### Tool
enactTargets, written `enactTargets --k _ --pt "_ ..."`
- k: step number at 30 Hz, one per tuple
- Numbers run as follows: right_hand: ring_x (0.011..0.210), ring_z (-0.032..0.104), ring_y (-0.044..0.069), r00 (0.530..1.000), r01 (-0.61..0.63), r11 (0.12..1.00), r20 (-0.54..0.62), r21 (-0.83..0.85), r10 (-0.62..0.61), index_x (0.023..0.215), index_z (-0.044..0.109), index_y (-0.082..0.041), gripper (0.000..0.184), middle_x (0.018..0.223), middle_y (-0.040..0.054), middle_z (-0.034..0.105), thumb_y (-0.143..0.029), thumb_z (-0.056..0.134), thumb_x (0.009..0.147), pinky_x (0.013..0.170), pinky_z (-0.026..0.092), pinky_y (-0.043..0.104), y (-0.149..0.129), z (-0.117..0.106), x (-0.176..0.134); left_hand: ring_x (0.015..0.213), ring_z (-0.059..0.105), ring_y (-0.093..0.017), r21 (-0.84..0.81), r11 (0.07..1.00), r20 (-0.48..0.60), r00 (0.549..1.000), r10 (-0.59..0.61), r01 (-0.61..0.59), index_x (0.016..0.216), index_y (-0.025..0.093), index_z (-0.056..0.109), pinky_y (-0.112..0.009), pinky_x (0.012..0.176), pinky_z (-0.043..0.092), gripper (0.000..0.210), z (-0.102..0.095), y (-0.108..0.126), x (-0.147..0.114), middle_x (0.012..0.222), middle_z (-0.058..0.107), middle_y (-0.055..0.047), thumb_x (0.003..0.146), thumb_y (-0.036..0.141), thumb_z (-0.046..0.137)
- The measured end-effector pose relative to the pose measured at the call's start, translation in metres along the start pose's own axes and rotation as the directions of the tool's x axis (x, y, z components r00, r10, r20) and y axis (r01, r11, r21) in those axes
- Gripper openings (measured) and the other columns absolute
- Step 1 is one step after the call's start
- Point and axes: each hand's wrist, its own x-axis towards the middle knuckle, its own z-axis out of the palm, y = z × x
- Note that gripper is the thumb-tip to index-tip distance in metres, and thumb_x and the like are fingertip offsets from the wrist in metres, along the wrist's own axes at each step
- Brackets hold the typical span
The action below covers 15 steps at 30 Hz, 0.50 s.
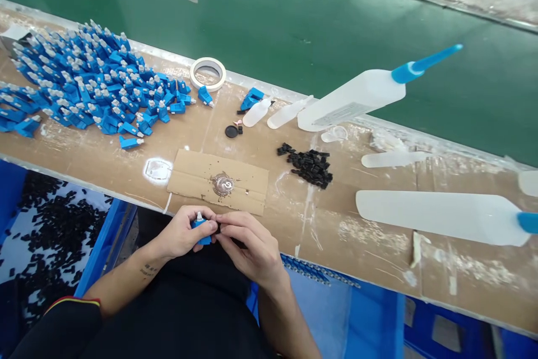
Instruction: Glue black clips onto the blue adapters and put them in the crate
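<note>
My left hand [185, 233] is closed around a blue plastic part [204, 239] with a pale grey tip pointing up. Against the right side of that part, the thumb and fingers of my right hand [252, 244] pinch together on a small black piece [218, 228], mostly covered by the fingertips. Both hands meet just off the front edge of the bench. Beyond them lies a cardboard piece [193, 174] with a wet, glossy puddle [222, 184] in its middle. A heap of small black pieces [311, 167] sits to the right of the cardboard.
A large pile of blue parts [96, 84] covers the bench's left, beside a tape roll [208, 74]. White bottles with blue nozzles lie right, one at the back [353, 100], one nearer [432, 216]. A blue bin [98, 258] of black pieces stands below left.
</note>
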Motion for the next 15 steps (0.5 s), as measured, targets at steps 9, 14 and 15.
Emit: enactTargets --k 9,14,15 --pt "0.091 0.075 0.022 0.974 -0.209 0.925 0.019 -0.317 0.226 0.105 0.06 -0.024 0.018 0.101 0.006 0.077 -0.017 0.071 0.092 0.076 0.06 0.034 0.034 -0.033 0.028 0.074 0.069 -0.022 -0.457 0.889 0.071 0.997 0.02 0.015 0.108 0.011 0.078 -0.02 0.039 0.051 0.043 -0.01 0.005 0.002 0.084 0.064 -0.008 0.071 0.031 0.077" --pt "0.089 0.072 0.024 0.955 -0.116 0.891 0.197 -0.439 0.221 0.108 0.06 -0.021 0.013 0.098 0.0075 0.075 -0.017 0.063 0.095 0.075 0.056 0.033 0.044 -0.037 0.05 0.056 0.062 -0.013 -0.399 0.917 0.001 1.0 -0.004 0.004 0.119 0.014 0.077 -0.017 0.039 0.047 0.043 -0.03 0.006 -0.012 0.082 0.067 -0.007 0.078 0.025 0.077" --pt "0.089 0.071 0.024 0.949 -0.104 0.887 0.221 -0.45 0.224 0.106 0.06 -0.02 0.012 0.097 0.0079 0.075 -0.016 0.062 0.095 0.073 0.055 0.033 0.044 -0.036 0.053 0.052 0.059 -0.01 -0.372 0.928 -0.017 1.0 -0.003 -0.003 0.121 0.015 0.077 -0.017 0.04 0.045 0.042 -0.033 0.005 -0.015 0.079 0.067 -0.007 0.081 0.027 0.077"
